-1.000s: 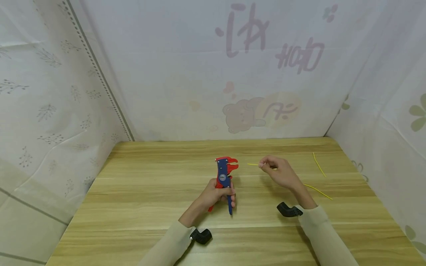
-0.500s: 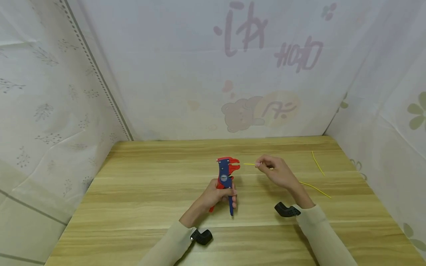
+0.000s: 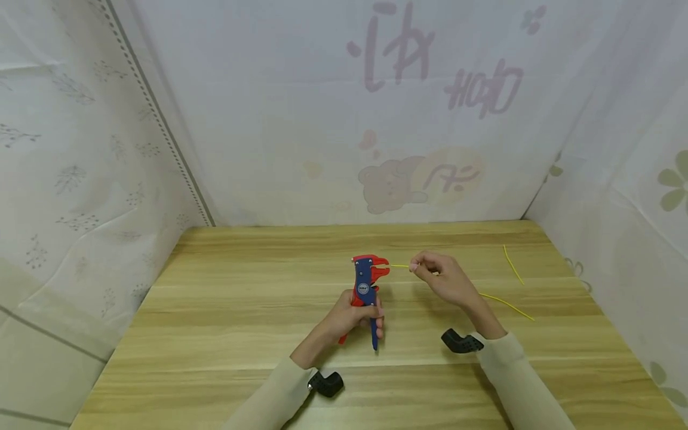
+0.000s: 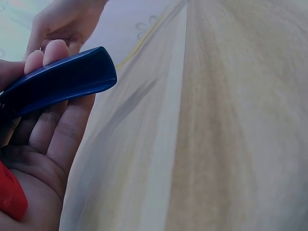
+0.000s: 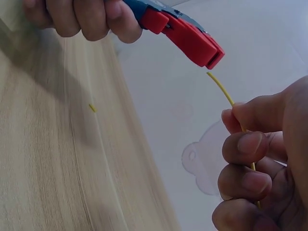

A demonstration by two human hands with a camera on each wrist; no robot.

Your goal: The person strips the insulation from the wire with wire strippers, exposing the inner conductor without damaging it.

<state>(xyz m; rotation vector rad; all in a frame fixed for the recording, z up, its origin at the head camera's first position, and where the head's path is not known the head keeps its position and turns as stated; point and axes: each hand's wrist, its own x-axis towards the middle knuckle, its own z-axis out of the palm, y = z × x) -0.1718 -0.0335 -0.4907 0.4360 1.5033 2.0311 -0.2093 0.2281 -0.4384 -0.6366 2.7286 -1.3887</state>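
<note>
My left hand (image 3: 343, 315) grips a red and blue wire stripper (image 3: 364, 279) by its handles, with the tool standing head up and its mouth facing right. In the left wrist view the fingers curl round the blue handle (image 4: 62, 79), and the red handle (image 4: 10, 192) lies against the palm. Between thumb and fingertips, my right hand (image 3: 450, 280) pinches a yellow wire (image 3: 399, 266). The wire's free end points left, right at the mouth of the stripper's parted jaws. The rest of that wire runs down inside the right fingers, partly hidden.
Two more yellow wires lie on the wooden table (image 3: 226, 310) to the right: one farther back (image 3: 513, 264), another (image 3: 507, 304) partly behind the right wrist. A short yellow piece (image 5: 92, 108) shows on the tabletop in the right wrist view. Printed curtains (image 3: 269, 119) enclose the table.
My right hand has moved left, bringing the wire's end from a clear gap up to the stripper's mouth. The left hand and stripper have shifted slightly right.
</note>
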